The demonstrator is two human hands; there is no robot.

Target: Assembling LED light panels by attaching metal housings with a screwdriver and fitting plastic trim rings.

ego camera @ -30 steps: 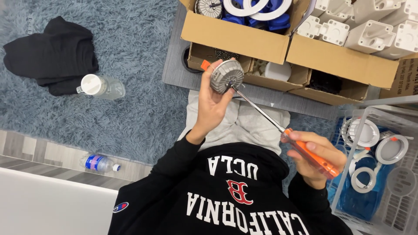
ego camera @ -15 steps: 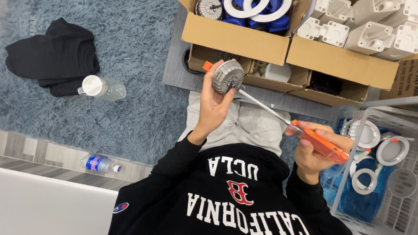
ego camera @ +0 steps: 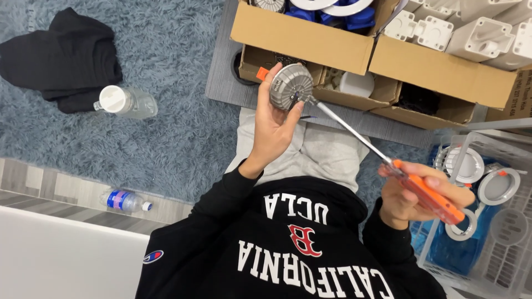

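Change: right hand (ego camera: 413, 196) sits higher and nearer the basket than a second ago, so the screwdriver (ego camera: 382, 160) lies flatter; left hand (ego camera: 277, 124) and disc hardly shifted.
Rug: shaggy blue-grey rug (ego camera: 166, 111) covers the floor's upper left; striped flooring shows along its lower edge.
Cardboard boxes: open brown cardboard boxes (ego camera: 310, 39) line the rug's top edge, holding white moulded parts and white rings on blue.
Basket: white wire basket (ego camera: 487, 243) at the right edge, with round white ring fixtures on blue lining.
Black cloth: crumpled black cloth (ego camera: 61, 61) at the rug's upper-left corner.
Bottles: clear bottle with white cap (ego camera: 124, 101) just beside the cloth; small bottle with blue label (ego camera: 124, 200) on the striped flooring.
Screwdriver: long steel shaft, orange handle; tip meets the disc's face.
Left hand: raised over the lap, fingers closed around the rim of the ribbed grey metal disc (ego camera: 290, 86), which is held just in front of the boxes.
Right hand: fingers wrapped firmly round the orange handle.
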